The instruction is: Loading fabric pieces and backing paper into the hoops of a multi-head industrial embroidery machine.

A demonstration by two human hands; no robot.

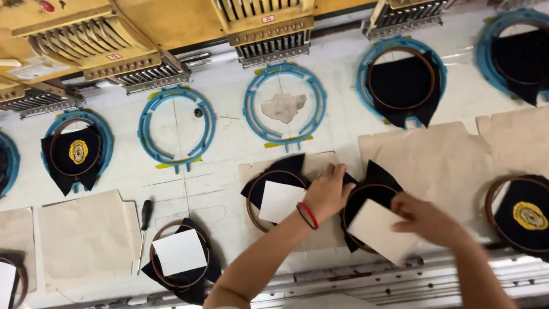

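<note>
Right hand's (422,218) grip pinches a pale backing sheet (380,230) by its edge, over a brown hoop (366,220) stretched with dark navy fabric at the near side of the white bench (223,171). Left hand (326,194), with a red and a black band at the wrist, rests released, fingers spread flat on the fabric between that hoop and a second hoop (274,200), which bears a white square (280,201). Blue ring frames (285,103) lie beyond, beneath yellow machine heads (269,26). A screwdriver (144,226) lies well apart, at the left.
</note>
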